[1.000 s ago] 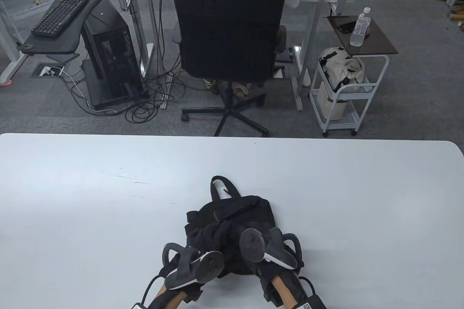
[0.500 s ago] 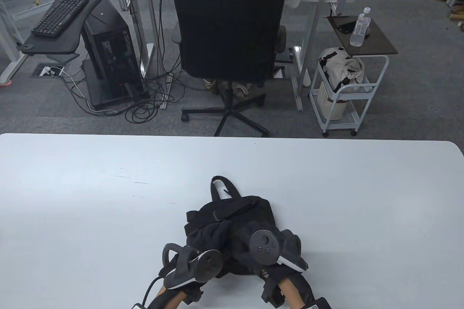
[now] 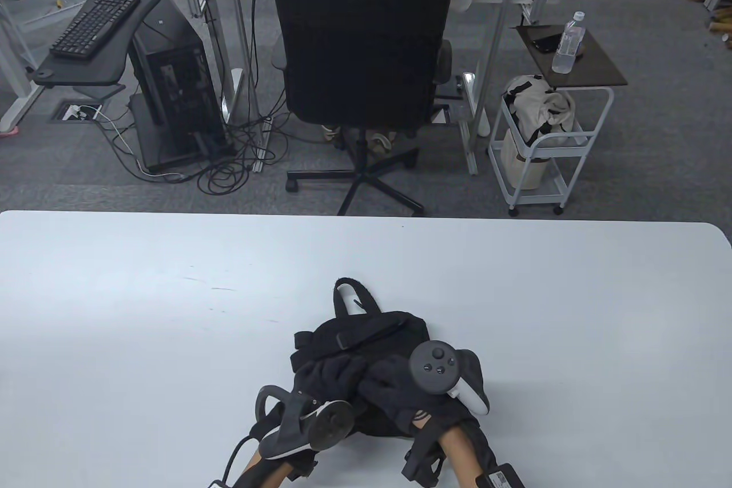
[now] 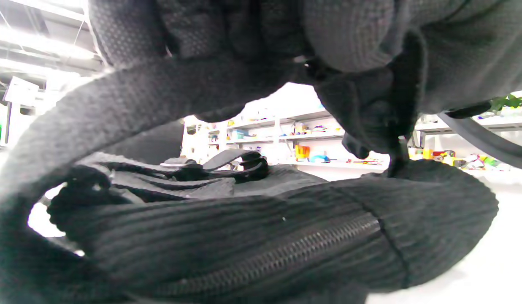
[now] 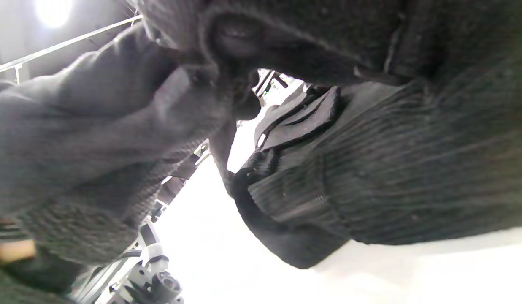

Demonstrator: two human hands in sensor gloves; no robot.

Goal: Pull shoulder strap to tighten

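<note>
A black corduroy backpack (image 3: 366,339) lies flat on the white table (image 3: 143,310), its top handle (image 3: 347,294) pointing away from me. Both gloved hands rest on its near half. My left hand (image 3: 327,378) curls around a wide padded shoulder strap (image 4: 117,99), which loops under its fingers (image 4: 252,29) in the left wrist view, above the zipped body of the backpack (image 4: 286,249). My right hand (image 3: 390,384), tracker facing up, presses its curled fingers (image 5: 311,38) against the ribbed fabric of the backpack (image 5: 391,177). What the right fingers hold is hidden.
The table's far edge (image 3: 366,216) lies well beyond the backpack. Behind it stand an office chair (image 3: 360,53), a white cart (image 3: 546,139) and a PC tower (image 3: 171,82).
My right hand has rolled so its tracker faces up, and it has shifted slightly right and away from me. The left hand and the backpack have barely moved.
</note>
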